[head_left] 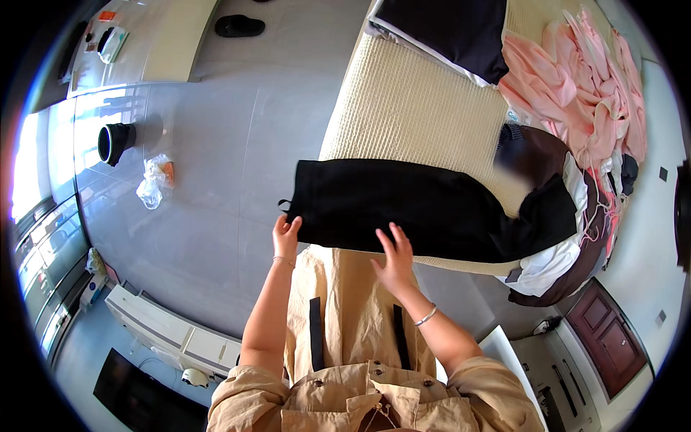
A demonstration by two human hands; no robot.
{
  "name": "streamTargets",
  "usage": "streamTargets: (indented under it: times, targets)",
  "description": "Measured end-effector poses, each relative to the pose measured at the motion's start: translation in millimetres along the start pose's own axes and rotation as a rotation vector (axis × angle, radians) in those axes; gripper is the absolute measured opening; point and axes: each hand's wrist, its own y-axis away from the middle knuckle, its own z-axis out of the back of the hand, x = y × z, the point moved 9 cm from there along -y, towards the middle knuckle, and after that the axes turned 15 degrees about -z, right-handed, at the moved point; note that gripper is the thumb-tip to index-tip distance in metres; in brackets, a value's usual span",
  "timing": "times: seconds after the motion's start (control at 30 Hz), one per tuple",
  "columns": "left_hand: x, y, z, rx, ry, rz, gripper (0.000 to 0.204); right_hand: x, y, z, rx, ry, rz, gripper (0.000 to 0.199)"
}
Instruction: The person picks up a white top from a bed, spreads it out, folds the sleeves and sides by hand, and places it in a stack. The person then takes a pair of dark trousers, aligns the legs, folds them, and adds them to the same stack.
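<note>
A long black garment (pixel 403 205), folded lengthwise, lies across the near end of a cream quilted sofa seat (pixel 414 93). Its straight left end has a small loop, and whether it is trousers or a skirt I cannot tell. My left hand (pixel 286 234) pinches the near left corner of this garment, thumb against fingers. Along the near edge, my right hand (pixel 396 263) is held with fingers spread, fingertips over the cloth and nothing in its grasp. The garment's right end rests by a heap of white and dark brown clothes (pixel 551 266).
Folded dark clothes (pixel 446 32) sit at the sofa's far end, with pink cloth (pixel 568 86) heaped on the right. On the grey floor to the left are a clear plastic bag (pixel 152 183), a black bin (pixel 115 142) and a black slipper (pixel 240 27). A pale table (pixel 165 50) stands far left.
</note>
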Motion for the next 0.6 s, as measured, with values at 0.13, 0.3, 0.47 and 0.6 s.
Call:
streamTargets:
  times: [0.13,0.3,0.47,0.6]
  targets:
    - [12,28,0,-0.116,0.319,0.246,0.025,-72,5,47,-0.268,-0.05,-0.148,0.071]
    - [26,72,-50,-0.067,0.546,0.621,0.022,-237,53,64,-0.639,-0.329,-0.632,0.042]
    - [-11,51,-40,0.166,-0.191,0.318,0.022,-304,75,7,-0.386,-1.302,-1.356,0.022]
    - [-66,39,-76,0.293,-0.127,0.268,0.025,-304,50,6,-0.166,-1.62,-1.242,0.026]
